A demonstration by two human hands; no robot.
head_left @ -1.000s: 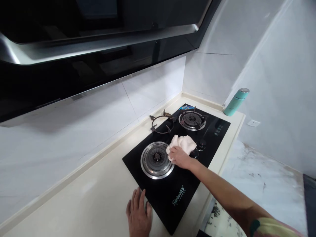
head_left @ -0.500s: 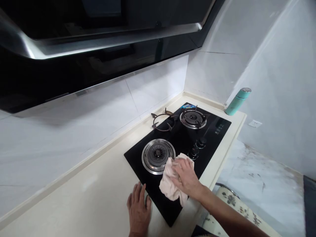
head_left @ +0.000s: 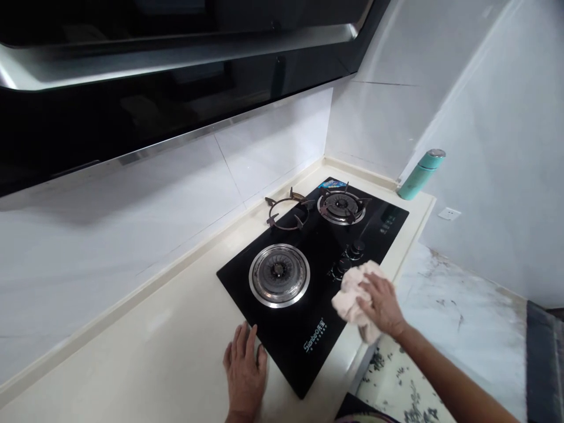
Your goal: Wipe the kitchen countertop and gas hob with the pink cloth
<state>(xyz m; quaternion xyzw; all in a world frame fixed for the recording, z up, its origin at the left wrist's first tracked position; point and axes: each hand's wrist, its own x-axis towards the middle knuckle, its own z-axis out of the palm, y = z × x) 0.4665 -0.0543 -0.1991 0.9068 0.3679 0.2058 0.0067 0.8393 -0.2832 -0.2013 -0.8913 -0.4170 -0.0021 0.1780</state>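
My right hand [head_left: 382, 302] is closed on a crumpled pale pink cloth [head_left: 352, 296] at the front edge of the black glass gas stove [head_left: 282, 335], just in front of the two control knobs [head_left: 341, 267]. Flat on the cream countertop [head_left: 167, 352], my left hand [head_left: 245, 364] rests with its fingers a little apart, the fingertips by the stove's left edge. The nearer burner [head_left: 279, 275] has no grate over it. Its loose pan support [head_left: 271, 221] lies behind, partly on the glass and partly on the counter.
The far burner [head_left: 342, 207] carries its own grate. A teal flask [head_left: 420, 175] stands at the counter's far right end, near a wall socket [head_left: 449, 214]. Overhead hangs a black range hood [head_left: 176, 106]. A flower-patterned cover [head_left: 400, 382] is below the counter's front.
My right hand has moved the cloth rightward, from beside the near burner to the stove's front edge, uncovering the printed logo. My left hand has stayed in place; the view has shifted slightly.
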